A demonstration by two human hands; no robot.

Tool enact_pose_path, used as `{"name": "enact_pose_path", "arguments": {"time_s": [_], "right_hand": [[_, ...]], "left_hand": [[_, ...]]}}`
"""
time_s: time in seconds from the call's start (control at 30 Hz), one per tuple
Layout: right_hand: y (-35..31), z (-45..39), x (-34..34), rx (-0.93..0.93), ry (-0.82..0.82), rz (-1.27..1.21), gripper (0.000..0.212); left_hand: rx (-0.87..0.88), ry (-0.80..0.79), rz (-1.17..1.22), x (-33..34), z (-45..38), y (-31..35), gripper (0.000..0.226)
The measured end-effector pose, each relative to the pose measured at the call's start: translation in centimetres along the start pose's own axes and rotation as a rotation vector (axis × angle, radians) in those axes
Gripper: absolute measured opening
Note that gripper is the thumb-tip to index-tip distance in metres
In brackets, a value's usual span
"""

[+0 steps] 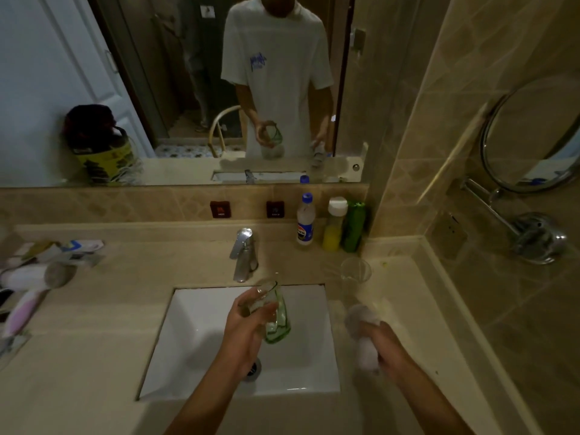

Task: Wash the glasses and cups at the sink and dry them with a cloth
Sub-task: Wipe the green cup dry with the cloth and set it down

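Left hand (pixel 248 328) gripping green-tinted glass (pixel 276 315), fingers curled round its upper body, glass tilted with mouth up and toward faucet, held above white sink basin (pixel 194 334). Right hand (pixel 387 343) closed round bunched pale cloth (pixel 361 337), wad sticking out past the fingers, hovering over counter (pixel 408 309) just right of basin edge. Cloth and glass near but apart, not touching. Second glass, clear tumbler (pixel 355 271), upright on counter behind right hand, near the back corner. Chrome faucet (pixel 244 254) behind basin, no stream visible. Drain (pixel 255 367) partly hidden by left wrist. Three bottles against backsplash: white bottle with blue cap (pixel 306 221), yellow bottle with white cap (pixel 334 227), green bottle (pixel 354 227). Hair dryer (pixel 28 277) and clutter at far left of counter. Mirror (pixel 194 89) above, reflecting same two-hand pose. Round wall mirror (pixel 533 136) on swing arm at right. Step in hand, as judged: drying stage for green glass, washing likely finished since tap looks off and cloth is ready. Wetness of glass not readable, too dim. Next move calls for bringing cloth to glass, pushing wad into mouth or wrapping outside, rotating glass against it while keeping firm left grip. Slip risk over hard basin if glass is wet. Clear tumbler's state, washed or not, cannot tell.
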State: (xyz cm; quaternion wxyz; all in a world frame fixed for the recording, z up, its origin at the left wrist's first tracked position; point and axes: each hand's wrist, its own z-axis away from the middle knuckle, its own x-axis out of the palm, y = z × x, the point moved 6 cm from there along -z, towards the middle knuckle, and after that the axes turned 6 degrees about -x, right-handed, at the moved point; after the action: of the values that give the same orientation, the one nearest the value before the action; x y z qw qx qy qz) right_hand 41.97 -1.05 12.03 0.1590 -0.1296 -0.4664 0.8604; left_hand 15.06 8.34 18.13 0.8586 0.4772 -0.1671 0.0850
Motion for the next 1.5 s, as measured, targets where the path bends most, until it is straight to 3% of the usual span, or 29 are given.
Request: {"name": "enact_pose_path", "arguments": {"time_s": [0.1, 0.17, 0.3, 0.53, 0.6, 0.67, 0.8, 0.87, 0.93, 1.03, 1.2, 1.37, 1.43, 1.5], "right_hand": [[0.1, -2.5, -3.0, -0.087, 0.114, 0.468, 0.031], [0.1, -3.2, -3.2, -0.187, 0.086, 0.692, 0.037], [2.9, -3.7, -1.8, -0.185, -0.097, 0.917, 0.065], [6.5, -4.5, -0.2, -0.229, -0.254, 1.326, 0.099], [6.8, -4.2, -0.3, -0.194, -0.290, 1.352, 0.122], [7.0, -3.9, -0.4, -0.160, -0.303, 1.344, 0.133], [3.3, -2.1, -0.5, -0.171, -0.295, 1.171, 0.081], [0.7, -1.1, -0.6, -0.144, -0.241, 0.941, 0.052], [-1.9, 0.2, -0.3, -0.145, -0.211, 0.658, 0.038], [-5.6, 3.5, 2.1, -0.267, -0.240, 0.265, 0.033], [-6.1, 7.9, 8.0, -0.346, -0.375, 0.222, 0.025], [-4.9, 7.4, 10.7, -0.407, -0.277, 0.158, 0.080], [-5.3, 6.7, 10.5, -0.404, -0.207, 0.113, 0.075], [-5.7, 6.3, 10.7, -0.417, -0.150, 0.121, 0.057]], "left_hand": [[-0.072, -0.006, 0.026, -0.5, 1.0, -0.9, 0.075], [-0.082, -0.002, 0.040, -0.6, 1.4, -1.3, 0.073], [-0.114, -0.010, 0.032, -0.1, 2.1, -2.1, 0.064], [-0.135, -0.053, -0.037, 0.6, 2.2, -2.4, 0.045], [-0.134, -0.084, -0.055, 1.2, 2.4, -2.4, 0.039], [-0.142, -0.078, -0.068, 1.5, 2.5, -2.5, 0.040], [-0.172, -0.056, -0.019, 1.9, 2.2, -3.1, 0.047], [-0.182, -0.045, -0.014, 2.0, 2.0, -3.3, 0.051], [-0.172, -0.042, -0.052, 2.2, 1.9, -3.5, 0.046], [-0.175, -0.032, -0.086, 2.8, 1.8, -3.6, 0.047], [-0.206, -0.044, -0.096, 3.2, 2.0, -3.3, 0.059], [-0.260, -0.050, -0.002, 3.2, 3.2, -2.7, 0.072], [-0.254, -0.066, 0.019, 2.3, 3.3, -2.3, 0.077], [-0.231, -0.103, 0.006, 1.7, 3.5, -1.8, 0.073]]}}
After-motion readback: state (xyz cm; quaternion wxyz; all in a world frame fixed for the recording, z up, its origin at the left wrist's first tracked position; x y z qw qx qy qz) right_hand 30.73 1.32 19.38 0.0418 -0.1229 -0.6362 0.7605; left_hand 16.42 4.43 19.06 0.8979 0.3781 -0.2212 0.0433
